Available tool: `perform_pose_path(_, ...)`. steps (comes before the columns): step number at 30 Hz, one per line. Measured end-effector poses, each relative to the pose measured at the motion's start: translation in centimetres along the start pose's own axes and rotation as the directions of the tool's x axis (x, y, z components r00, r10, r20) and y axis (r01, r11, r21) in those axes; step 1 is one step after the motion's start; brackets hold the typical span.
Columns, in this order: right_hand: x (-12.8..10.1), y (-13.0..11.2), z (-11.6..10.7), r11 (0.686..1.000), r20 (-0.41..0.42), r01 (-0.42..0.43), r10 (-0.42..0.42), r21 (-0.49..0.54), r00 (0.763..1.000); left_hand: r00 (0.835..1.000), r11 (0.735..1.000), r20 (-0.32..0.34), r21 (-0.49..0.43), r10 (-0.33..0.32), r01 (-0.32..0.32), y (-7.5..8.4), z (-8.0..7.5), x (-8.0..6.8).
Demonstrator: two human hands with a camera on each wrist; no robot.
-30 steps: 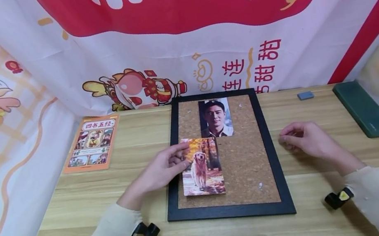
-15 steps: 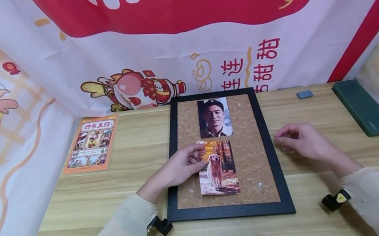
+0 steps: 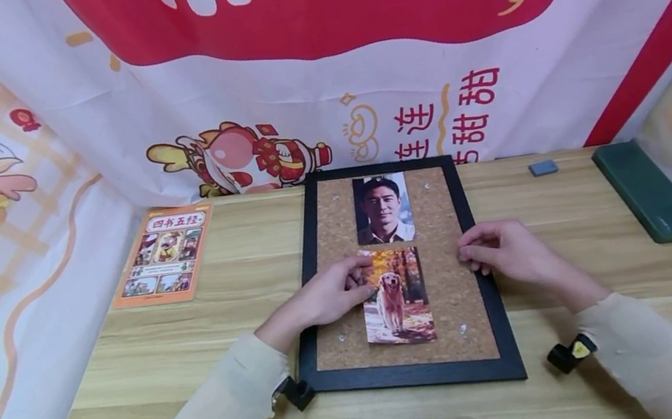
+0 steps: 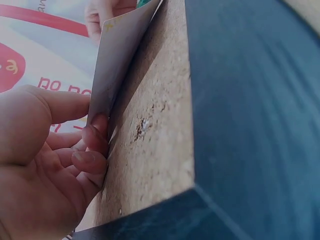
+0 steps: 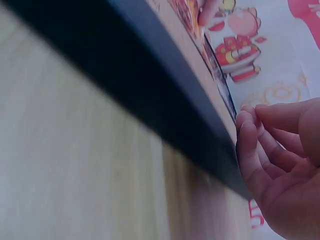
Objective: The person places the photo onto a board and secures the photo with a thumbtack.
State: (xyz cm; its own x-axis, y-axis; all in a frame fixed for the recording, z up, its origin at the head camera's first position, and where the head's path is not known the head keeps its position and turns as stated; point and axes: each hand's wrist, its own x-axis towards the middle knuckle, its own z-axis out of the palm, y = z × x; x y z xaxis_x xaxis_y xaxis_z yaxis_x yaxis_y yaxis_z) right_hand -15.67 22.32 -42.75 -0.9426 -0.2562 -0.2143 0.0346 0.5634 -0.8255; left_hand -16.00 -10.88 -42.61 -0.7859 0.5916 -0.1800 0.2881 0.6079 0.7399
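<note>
My left hand (image 3: 334, 293) pinches the left edge of a photo print of a golden retriever (image 3: 395, 303) between thumb and fingers. In the left wrist view the print's pale back (image 4: 116, 55) stands tilted up from the cork. The black-framed corkboard (image 3: 501, 330) lies under it on the table. Just above is a portrait photo (image 3: 383, 210), flat on the cork with a small pin at its top edge. My right hand (image 3: 506, 249) hovers at the frame's right side, thumb and fingertips brought together. I cannot tell whether a small thing is between them.
Clear pins (image 3: 463, 329) stick in the cork near its corners. An orange-bordered booklet (image 3: 163, 255) lies at the left of the table, with a blue eraser-like block (image 3: 543, 167) and a dark green case (image 3: 649, 190) at the right. A printed cloth hangs behind.
The left hand has carried the dog photo rightward across the board, to below the portrait. The right hand has moved left, from beside the frame to over its right edge.
</note>
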Motion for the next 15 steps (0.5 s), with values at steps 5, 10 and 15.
perform_pose_path(5, 1.0, -1.2, 1.2, 0.998, 0.027, 0.06, -0.061, 0.031, 0.998, 1.0, 1.0, 0.018, 0.017, 0.006, -0.006, 0.1, 0.0, 0.1)
perform_pose_path(10, 1.9, -2.4, 2.4, 0.998, 0.051, 0.063, -0.063, 0.015, 0.997, 1.0, 1.0, 0.024, 0.013, 0.004, -0.004, 0.0, 0.0, 0.2)
perform_pose_path(15, 2.7, -3.4, 3.4, 0.995, 0.085, 0.083, -0.087, 0.052, 0.993, 1.0, 1.0, 0.019, 0.011, 0.005, -0.006, 0.0, 0.0, 0.1)
